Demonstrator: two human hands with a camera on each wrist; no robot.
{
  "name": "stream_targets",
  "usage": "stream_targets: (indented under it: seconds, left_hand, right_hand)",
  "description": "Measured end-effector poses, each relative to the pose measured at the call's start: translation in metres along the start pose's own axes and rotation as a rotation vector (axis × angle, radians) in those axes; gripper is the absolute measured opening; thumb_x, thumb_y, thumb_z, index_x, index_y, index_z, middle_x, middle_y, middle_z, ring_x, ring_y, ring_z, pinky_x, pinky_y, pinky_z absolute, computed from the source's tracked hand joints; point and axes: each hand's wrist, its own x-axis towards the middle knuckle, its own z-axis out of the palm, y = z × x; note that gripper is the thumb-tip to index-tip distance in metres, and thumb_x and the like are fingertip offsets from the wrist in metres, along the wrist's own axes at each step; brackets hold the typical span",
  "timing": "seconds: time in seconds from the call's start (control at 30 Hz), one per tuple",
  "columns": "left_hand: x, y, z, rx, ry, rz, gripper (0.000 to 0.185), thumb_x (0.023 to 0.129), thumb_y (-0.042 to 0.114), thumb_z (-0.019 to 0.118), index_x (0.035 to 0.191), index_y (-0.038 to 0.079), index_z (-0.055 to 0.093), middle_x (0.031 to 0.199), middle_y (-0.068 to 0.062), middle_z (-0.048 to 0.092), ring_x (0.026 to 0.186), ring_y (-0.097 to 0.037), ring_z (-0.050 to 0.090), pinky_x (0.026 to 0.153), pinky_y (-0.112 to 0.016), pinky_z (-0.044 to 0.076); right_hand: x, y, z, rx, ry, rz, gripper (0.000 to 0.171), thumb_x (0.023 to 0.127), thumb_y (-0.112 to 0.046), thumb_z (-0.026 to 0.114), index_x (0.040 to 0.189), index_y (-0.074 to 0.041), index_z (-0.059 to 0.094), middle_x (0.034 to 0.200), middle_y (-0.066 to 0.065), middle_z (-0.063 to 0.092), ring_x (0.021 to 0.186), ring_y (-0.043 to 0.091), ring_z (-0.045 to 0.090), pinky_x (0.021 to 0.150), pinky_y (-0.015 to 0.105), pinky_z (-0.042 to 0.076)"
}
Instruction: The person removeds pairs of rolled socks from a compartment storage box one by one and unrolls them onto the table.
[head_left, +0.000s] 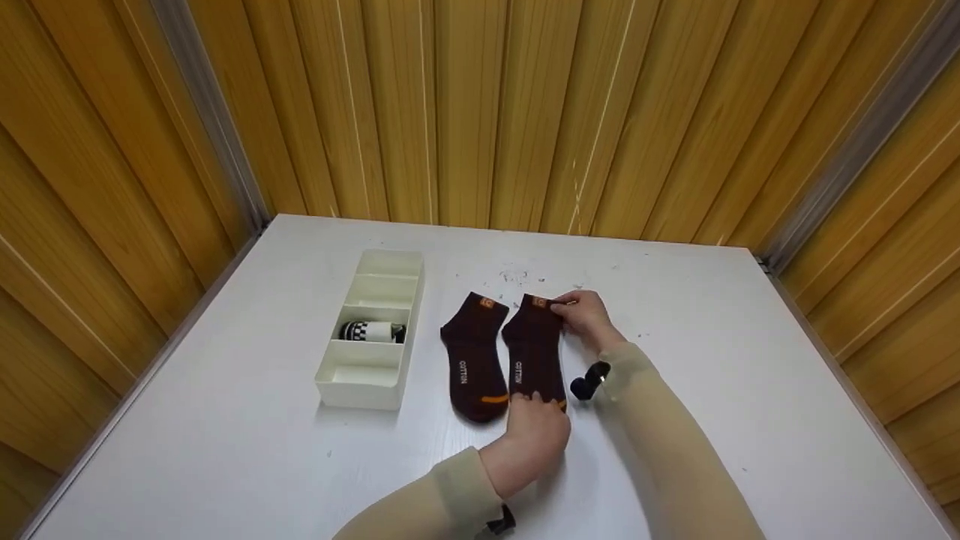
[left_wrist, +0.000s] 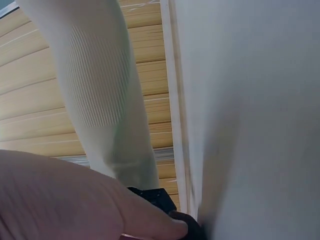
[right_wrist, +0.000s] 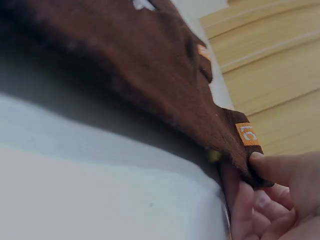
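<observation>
From my remote seat I count one rolled black-and-white pair [head_left: 373,331] already in the third cell of the white organizer [head_left: 328,379]; its other cells look empty. Two maroon socks lie flat at table centre, at 3 o'clock from the organizer. The left sock [head_left: 471,361] lies untouched. On the right sock [head_left: 534,352], my right hand [head_left: 586,316] pinches the cuff, and my left hand [head_left: 534,435] seems to grip the toe, though its wrist view is poor. Both socks run lengthwise, cuffs toward 12, toes toward 6. Pairing and stowing remain.
</observation>
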Motion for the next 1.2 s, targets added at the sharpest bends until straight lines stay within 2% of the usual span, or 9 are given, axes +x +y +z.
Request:
stream_targets:
  seconds: [0.13, 0.23, 0.37, 0.53, 0.7, 0.9, 1.2]
  left_hand:
    - [-0.0017, 0.0017, 0.0013, 0.000, 0.012, 0.011, 0.039, 0.105, 0.029, 0.051, 0.141, 0.029, 0.064, 0.135, 0.006, 0.070, 0.126, -0.013, 0.065, 0.089, -0.032, 0.052]
    - [-0.0026, 0.0018, 0.0018, 0.014, -0.012, 0.025, 0.043, 0.107, 0.029, 0.046, 0.149, 0.030, 0.055, 0.139, 0.005, 0.067, 0.132, -0.013, 0.062, 0.096, -0.032, 0.053]
    - [-0.0030, 0.0017, 0.0025, 0.013, -0.029, 0.033, 0.044, 0.107, 0.029, 0.045, 0.150, 0.032, 0.053, 0.141, 0.006, 0.066, 0.134, -0.014, 0.060, 0.100, -0.033, 0.052]
    - [-0.0039, 0.0035, 0.0048, 0.013, -0.024, 0.034, 0.043, 0.106, 0.031, 0.048, 0.149, 0.032, 0.055, 0.139, 0.005, 0.067, 0.134, -0.017, 0.060, 0.099, -0.035, 0.052]
    - [-0.0043, 0.0062, 0.0057, 0.028, -0.048, 0.033, 0.043, 0.107, 0.033, 0.046, 0.150, 0.032, 0.053, 0.143, 0.002, 0.064, 0.135, -0.018, 0.059, 0.100, -0.036, 0.053]
    - [-0.0037, 0.0083, 0.0057, -0.012, -0.068, 0.009, 0.043, 0.108, 0.032, 0.044, 0.150, 0.033, 0.053, 0.146, 0.000, 0.062, 0.134, -0.021, 0.060, 0.101, -0.037, 0.052]
    - [-0.0043, 0.0057, 0.0045, -0.042, -0.042, -0.003, 0.043, 0.106, 0.029, 0.047, 0.148, 0.030, 0.057, 0.144, -0.002, 0.064, 0.128, -0.023, 0.064, 0.097, -0.039, 0.054]
  right_hand:
    - [0.0009, -0.0025, 0.0020, -0.220, 0.060, -0.088, 0.024, 0.095, -0.013, 0.072, 0.111, 0.003, 0.074, 0.100, 0.012, 0.073, 0.075, 0.012, 0.056, 0.063, 0.021, 0.044]
    - [0.0022, -0.0024, 0.0039, -0.266, 0.062, -0.099, 0.023, 0.094, -0.014, 0.072, 0.109, 0.003, 0.075, 0.108, 0.017, 0.074, 0.086, 0.018, 0.060, 0.074, 0.024, 0.046]
    - [0.0035, -0.0016, 0.0064, -0.272, 0.070, -0.101, 0.022, 0.093, -0.014, 0.073, 0.107, 0.003, 0.076, 0.107, 0.017, 0.075, 0.093, 0.022, 0.062, 0.083, 0.030, 0.049]
    - [0.0040, -0.0005, 0.0080, -0.280, 0.091, -0.113, 0.020, 0.092, -0.014, 0.074, 0.105, 0.002, 0.076, 0.106, 0.017, 0.075, 0.095, 0.025, 0.064, 0.086, 0.035, 0.050]
    - [0.0050, 0.0015, 0.0082, -0.299, 0.112, -0.133, 0.020, 0.090, -0.013, 0.076, 0.104, 0.002, 0.076, 0.103, 0.017, 0.076, 0.091, 0.025, 0.065, 0.081, 0.033, 0.051]
    - [0.0061, 0.0045, 0.0071, -0.290, 0.110, -0.122, 0.021, 0.089, -0.014, 0.078, 0.103, 0.002, 0.073, 0.096, 0.014, 0.073, 0.079, 0.017, 0.061, 0.071, 0.025, 0.046]
    - [0.0059, 0.0041, 0.0032, -0.244, 0.077, -0.116, 0.026, 0.090, -0.016, 0.077, 0.107, 0.003, 0.072, 0.090, 0.008, 0.070, 0.075, 0.012, 0.057, 0.066, 0.021, 0.043]
